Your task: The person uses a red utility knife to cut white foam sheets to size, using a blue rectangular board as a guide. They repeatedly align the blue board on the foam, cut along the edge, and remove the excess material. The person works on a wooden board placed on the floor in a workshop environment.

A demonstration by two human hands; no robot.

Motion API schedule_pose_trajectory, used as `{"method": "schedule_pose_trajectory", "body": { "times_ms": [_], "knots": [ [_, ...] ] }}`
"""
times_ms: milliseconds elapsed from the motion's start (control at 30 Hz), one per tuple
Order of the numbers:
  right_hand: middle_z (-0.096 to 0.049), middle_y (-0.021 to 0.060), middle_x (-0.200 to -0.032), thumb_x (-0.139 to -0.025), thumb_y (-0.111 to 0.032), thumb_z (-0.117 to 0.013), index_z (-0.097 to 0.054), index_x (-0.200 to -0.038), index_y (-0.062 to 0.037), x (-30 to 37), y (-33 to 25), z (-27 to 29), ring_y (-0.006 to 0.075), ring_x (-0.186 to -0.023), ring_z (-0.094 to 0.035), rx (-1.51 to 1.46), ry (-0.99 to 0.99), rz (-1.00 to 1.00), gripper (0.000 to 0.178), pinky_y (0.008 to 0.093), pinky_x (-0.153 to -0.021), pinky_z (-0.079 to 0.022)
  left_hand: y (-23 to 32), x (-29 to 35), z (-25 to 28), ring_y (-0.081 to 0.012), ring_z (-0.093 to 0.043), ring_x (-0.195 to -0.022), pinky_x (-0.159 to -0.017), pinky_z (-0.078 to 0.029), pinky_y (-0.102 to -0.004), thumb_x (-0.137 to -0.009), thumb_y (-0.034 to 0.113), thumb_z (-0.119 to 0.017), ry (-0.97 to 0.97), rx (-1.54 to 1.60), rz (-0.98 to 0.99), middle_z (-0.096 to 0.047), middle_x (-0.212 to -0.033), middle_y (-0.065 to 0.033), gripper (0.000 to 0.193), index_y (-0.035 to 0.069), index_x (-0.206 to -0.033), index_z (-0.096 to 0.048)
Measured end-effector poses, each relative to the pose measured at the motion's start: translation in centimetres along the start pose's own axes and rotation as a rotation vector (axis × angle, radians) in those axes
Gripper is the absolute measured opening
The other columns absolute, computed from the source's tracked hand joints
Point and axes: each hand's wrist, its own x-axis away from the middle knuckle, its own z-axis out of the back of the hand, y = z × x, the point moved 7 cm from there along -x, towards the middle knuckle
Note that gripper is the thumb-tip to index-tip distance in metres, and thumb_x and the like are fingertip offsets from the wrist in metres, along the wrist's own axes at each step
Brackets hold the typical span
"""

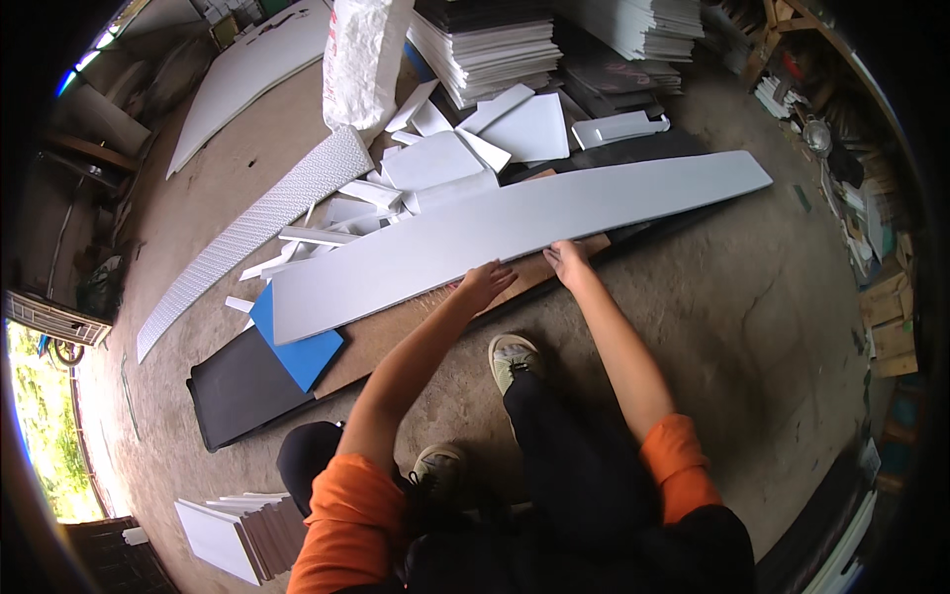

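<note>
A long white foam board (515, 223), narrowing toward its right end, lies slantwise across a low pile in front of me. My left hand (486, 284) is at its near edge, with the fingers stretched out and apart over the brown sheet (435, 307) below. Just to the right, my right hand (566, 263) has its fingers closed on the same edge; some fingertips are hidden there. A blue sheet (315, 362) sticks out under the board's left end, resting on a black sheet (247, 388).
White offcuts (435, 158) lie heaped behind the board, beside a white sack (361, 69). A bumpy-textured strip (257, 223) stretches along the left. Stacked sheets (490, 54) stand at the back. More white panels (223, 540) lean near my left foot.
</note>
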Motion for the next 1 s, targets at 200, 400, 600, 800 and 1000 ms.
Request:
{"method": "schedule_pose_trajectory", "body": {
  "times_ms": [200,400,600,800,1000],
  "knots": [
    [-0.046,0.01,-0.083,-0.072,0.003,-0.045,-0.048,-0.086,0.0019,2.4,-1.8,-2.7,0.0232,-0.075,-0.05,0.081,-0.138,0.059,0.014,0.0377,-0.074,-0.05,8.6,6.5,-0.3,-0.0276,-0.057,-0.095,-0.08,-0.049,-0.0345,-0.088,0.02,-0.045,0.074,-0.741,-0.245,-0.053,-0.11,-0.0165,0.04,-0.002,-0.121,-0.036],
    [-0.049,0.0192,-0.101,-0.08,-0.007,-0.047,-0.045,-0.103,0.0068,11.8,-5.6,-10.8,0.0276,-0.093,-0.052,0.443,-0.353,0.243,0.027,0.0387,-0.078,-0.05,14.6,18.3,-3.3,-0.0199,-0.058,-0.093,-0.078,-0.045,-0.0373,-0.088,0.026,-0.046,0.102,-0.882,-0.255,-0.056,-0.108,-0.0058,0.035,0.007,-0.117,-0.043],
    [-0.054,0.0139,-0.103,-0.081,-0.018,-0.049,-0.047,-0.113,0.0004,21.2,-5.7,-16.7,0.0245,-0.089,-0.056,0.988,-0.581,0.361,0.037,0.0329,-0.078,-0.046,17.0,27.2,0.1,-0.0176,-0.058,-0.088,-0.072,-0.046,-0.0359,-0.084,0.03,-0.051,0.149,-1.079,-0.391,-0.06,-0.1,-0.005,0.036,0.008,-0.112,-0.048],
    [-0.059,0.0067,-0.087,-0.075,-0.017,-0.052,-0.055,-0.104,-0.0034,22.6,-4.0,-18.6,0.0154,-0.073,-0.056,1.288,-0.557,0.479,0.032,0.0279,-0.064,-0.046,18.2,30.6,5.2,-0.0157,-0.061,-0.075,-0.063,-0.048,-0.0327,-0.08,0.028,-0.057,0.28,-1.327,-0.465,-0.064,-0.086,-0.0063,0.032,0.007,-0.104,-0.055],
    [-0.062,0.0096,-0.084,-0.072,-0.019,-0.056,-0.059,-0.096,-0.0031,16.5,-1.0,-18.4,0.0178,-0.073,-0.06,1.459,-0.471,0.639,0.029,0.0286,-0.063,-0.048,18.9,29.3,6.1,-0.0265,-0.061,-0.078,-0.072,-0.047,-0.0344,-0.076,0.025,-0.059,0.316,-1.644,-0.673,-0.064,-0.083,-0.0145,0.031,0.002,-0.095,-0.059]
  ]
}}
